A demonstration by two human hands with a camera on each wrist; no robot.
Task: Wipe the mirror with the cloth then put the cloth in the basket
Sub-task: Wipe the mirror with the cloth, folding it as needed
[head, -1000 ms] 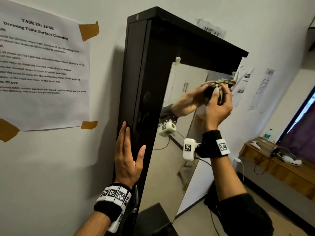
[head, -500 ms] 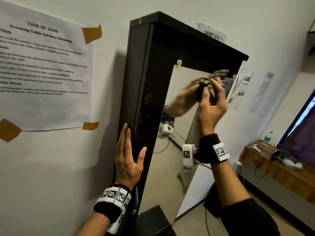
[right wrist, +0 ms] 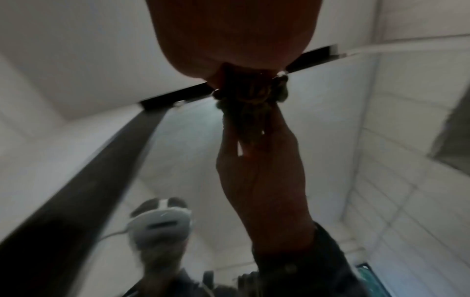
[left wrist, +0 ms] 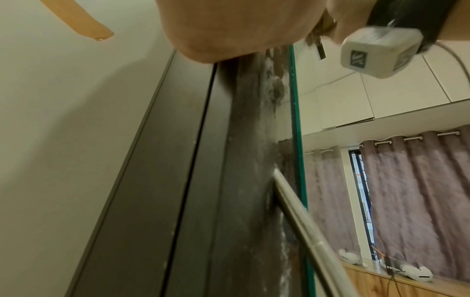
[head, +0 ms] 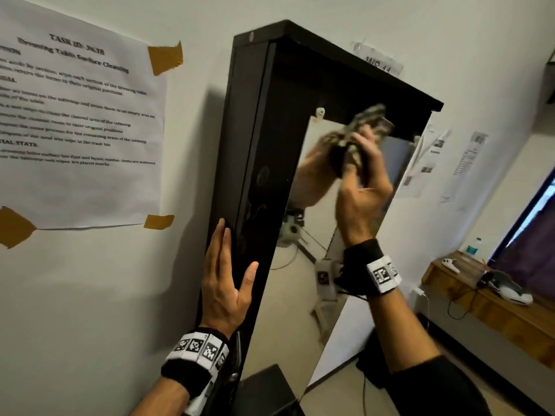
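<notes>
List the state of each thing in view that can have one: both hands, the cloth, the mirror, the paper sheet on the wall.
right hand: grips the cloth, pressing it to the glass.
left hand: fingers straight, flat against the dark frame.
cloth: bunched, motion-blurred, against the upper part of the mirror.
mirror: upright, still being wiped.
paper sheet: taped to the wall, flat.
basket: not in view.

Black wristbands w/ white b&w marker tiles (head: 200, 347), white cube cam (left wrist: 379, 53) on wrist, dark sleeve (head: 432, 388).
</notes>
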